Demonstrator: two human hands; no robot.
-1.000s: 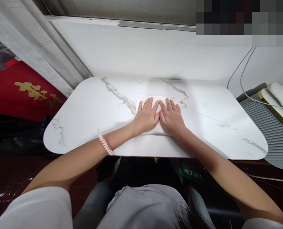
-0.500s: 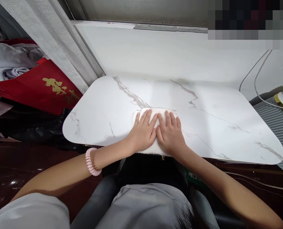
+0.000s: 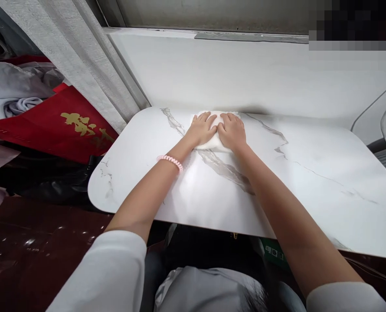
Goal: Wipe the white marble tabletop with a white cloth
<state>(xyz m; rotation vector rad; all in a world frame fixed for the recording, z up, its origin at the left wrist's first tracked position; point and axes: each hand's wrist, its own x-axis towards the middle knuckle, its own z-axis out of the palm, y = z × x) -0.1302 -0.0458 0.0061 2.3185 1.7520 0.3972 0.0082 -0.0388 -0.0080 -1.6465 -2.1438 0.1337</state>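
A white folded cloth (image 3: 216,142) lies near the back edge of the marble-patterned tabletop (image 3: 131,173). My left hand (image 3: 203,130) presses flat on its left part, fingers stretched toward the wall. On the cloth's right part rests my right hand (image 3: 232,131), also flat, with its fingers close together and pointing away from me. The two thumbs almost meet in the middle. Around my left wrist is a pink coiled band (image 3: 170,161). Both arms reach straight out over the table.
A white wall panel (image 3: 245,78) rises behind the table. At the left stand a pale post (image 3: 92,60) and a red bag (image 3: 72,117) with gold characters, holding folded fabric. Thin cables (image 3: 371,104) hang at the right. Beneath the front edge is a green box (image 3: 273,251).
Both hands have slid the cloth away from me, from the table's front edge to near the back. My arms are straighter, and the view has shifted slightly.
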